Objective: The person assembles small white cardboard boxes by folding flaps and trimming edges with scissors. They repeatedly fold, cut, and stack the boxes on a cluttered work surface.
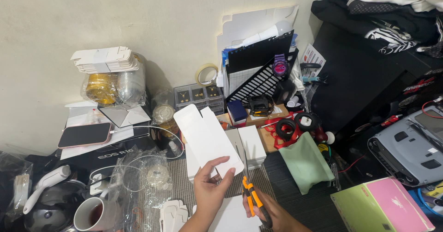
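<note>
The left hand (210,186) pinches a flat white box blank (203,137) by its lower edge, tilting it up over the folded white boxes (251,144). Just right of the blank, the right hand (267,211) grips orange-handled scissors (253,199), fingers closed around the handles, blades raised toward the card.

The cluttered worktop (295,199) is viewed from a single head-worn camera, angled steeply downward and forward toward the wall (69,15), at close range.

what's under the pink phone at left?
The pink phone lies face up on white papers with a charging cable plugged in. Whatever lies beneath those papers is covered.
</note>
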